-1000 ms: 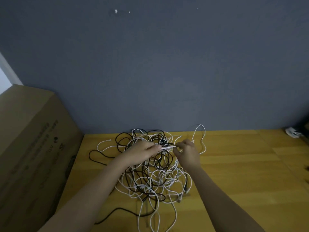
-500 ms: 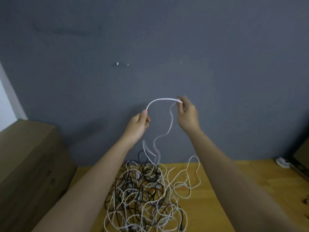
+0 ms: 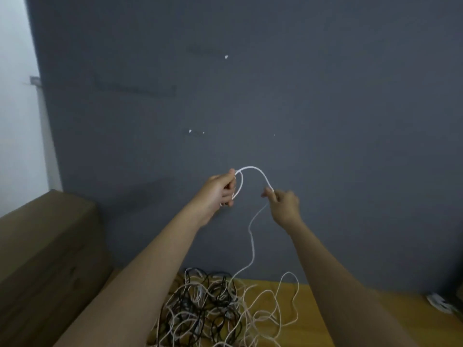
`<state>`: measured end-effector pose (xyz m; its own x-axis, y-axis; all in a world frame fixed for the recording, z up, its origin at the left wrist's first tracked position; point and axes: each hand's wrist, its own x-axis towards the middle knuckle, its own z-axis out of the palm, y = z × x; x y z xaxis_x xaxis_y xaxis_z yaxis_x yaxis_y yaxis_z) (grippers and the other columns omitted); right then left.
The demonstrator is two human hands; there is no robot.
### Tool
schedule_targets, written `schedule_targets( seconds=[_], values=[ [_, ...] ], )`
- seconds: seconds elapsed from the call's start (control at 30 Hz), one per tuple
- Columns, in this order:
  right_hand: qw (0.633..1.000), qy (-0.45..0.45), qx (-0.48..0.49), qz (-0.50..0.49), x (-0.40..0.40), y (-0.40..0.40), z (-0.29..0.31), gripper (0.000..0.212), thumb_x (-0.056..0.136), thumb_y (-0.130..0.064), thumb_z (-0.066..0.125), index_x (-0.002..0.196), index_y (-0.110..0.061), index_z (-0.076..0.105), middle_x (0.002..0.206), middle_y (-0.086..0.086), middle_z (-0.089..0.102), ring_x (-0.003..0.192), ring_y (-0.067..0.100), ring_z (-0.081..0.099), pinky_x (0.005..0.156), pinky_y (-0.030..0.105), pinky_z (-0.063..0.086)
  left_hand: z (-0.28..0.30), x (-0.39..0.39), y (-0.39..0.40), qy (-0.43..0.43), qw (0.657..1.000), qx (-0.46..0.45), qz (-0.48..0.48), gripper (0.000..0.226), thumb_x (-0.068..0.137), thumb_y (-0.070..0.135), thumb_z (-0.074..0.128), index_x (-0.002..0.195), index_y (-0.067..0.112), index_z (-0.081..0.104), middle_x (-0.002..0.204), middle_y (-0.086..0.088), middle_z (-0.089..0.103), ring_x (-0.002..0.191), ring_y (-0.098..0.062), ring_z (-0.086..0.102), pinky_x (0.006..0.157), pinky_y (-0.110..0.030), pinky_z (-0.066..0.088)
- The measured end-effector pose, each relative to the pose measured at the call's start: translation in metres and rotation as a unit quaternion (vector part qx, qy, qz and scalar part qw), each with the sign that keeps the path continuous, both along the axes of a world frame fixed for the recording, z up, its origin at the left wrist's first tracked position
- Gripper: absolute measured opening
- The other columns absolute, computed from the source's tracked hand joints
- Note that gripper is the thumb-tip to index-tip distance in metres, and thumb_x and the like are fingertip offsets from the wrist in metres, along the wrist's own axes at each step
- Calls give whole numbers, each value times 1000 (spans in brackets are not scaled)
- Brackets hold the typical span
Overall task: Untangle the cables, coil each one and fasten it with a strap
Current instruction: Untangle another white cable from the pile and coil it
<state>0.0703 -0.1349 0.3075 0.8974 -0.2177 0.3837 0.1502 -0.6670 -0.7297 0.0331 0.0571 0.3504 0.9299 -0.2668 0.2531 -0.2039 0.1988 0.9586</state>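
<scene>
Left grip (image 3: 221, 190) is curled round a small first loop of the white cable (image 3: 251, 249), raised in front of the wall. Right grip (image 3: 281, 200) pinches the same cable just beside it; from there the strand hangs down into the tangle (image 3: 213, 311) on the tabletop (image 3: 313, 296). Pulling higher could likely snag on the black cables and drag the heap or tighten a knot. A cardboard box (image 3: 45, 259) crowds the left edge; open tabletop lies right, with a small white coil (image 3: 438, 302) at the far corner.

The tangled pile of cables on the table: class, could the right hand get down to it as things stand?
Probably not yet: the right hand pinches the white cable raised above the pile, which lies uncovered; letting go would free it.
</scene>
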Motion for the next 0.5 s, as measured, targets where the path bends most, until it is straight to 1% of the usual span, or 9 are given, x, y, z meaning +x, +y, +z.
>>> schedule_targets(
  seconds=[0.03,0.1,0.17,0.2,0.27,0.3,0.37,0.43,0.5],
  values=[
    [999,22,19,17,-5,4,-18,35,101,-32,45,98,-15,75,107,16,67,111,28,53,97,32,40,-8,-7,6,10,1000,-7,-19,43,104,30,38,63,15,39,42,10,23,35,-6,19,43,-19,32],
    [984,42,158,73,-20,18,-44,34,100,-33,46,86,-17,73,98,4,67,103,19,57,87,25,45,-26,-18,16,26,999,-20,-33,42,104,30,38,66,14,46,44,8,27,37,-6,22,44,-17,33],
    [951,57,285,108,-30,34,-64,36,101,-31,45,77,-13,65,68,-2,64,73,14,61,74,26,49,-46,-24,26,43,998,-27,-25,39,104,27,38,71,10,52,48,6,36,41,-6,30,50,-18,38],
    [945,67,299,116,-33,43,-72,37,101,-31,44,75,-11,62,56,-3,55,57,10,56,65,27,48,-55,-25,32,52,998,-24,-18,38,104,25,39,72,9,54,51,5,40,44,-6,35,54,-19,40],
    [958,81,250,112,-36,62,-88,39,102,-34,40,75,-13,59,49,-3,39,42,7,38,49,24,37,-70,-22,44,70,997,-5,-11,38,104,25,39,74,9,55,57,4,45,50,-6,43,62,-21,42],
    [970,85,201,105,-37,73,-96,39,102,-35,38,77,-14,59,52,-2,38,43,7,37,49,24,33,-76,-20,52,76,997,9,-10,38,104,26,37,74,9,55,60,2,47,54,-7,45,65,-21,42],
    [985,113,92,90,-37,95,-115,41,103,-39,33,91,-12,62,70,3,54,63,15,54,62,27,36,-88,-16,68,75,996,53,-13,39,105,30,34,75,12,51,64,0,46,60,-10,46,69,-23,40],
    [983,166,-29,74,-40,118,-135,50,103,-43,26,112,-8,61,103,13,64,98,30,60,78,33,40,-100,-14,86,78,992,91,-33,41,105,34,30,73,15,47,58,3,41,57,-10,41,67,-24,37],
    [964,190,-170,78,-46,143,-153,50,104,-42,22,116,-7,56,115,18,64,104,36,59,81,37,44,-109,-14,102,103,990,74,-65,41,105,35,29,71,16,44,52,7,34,50,-9,33,60,-23,35]
  ],
)
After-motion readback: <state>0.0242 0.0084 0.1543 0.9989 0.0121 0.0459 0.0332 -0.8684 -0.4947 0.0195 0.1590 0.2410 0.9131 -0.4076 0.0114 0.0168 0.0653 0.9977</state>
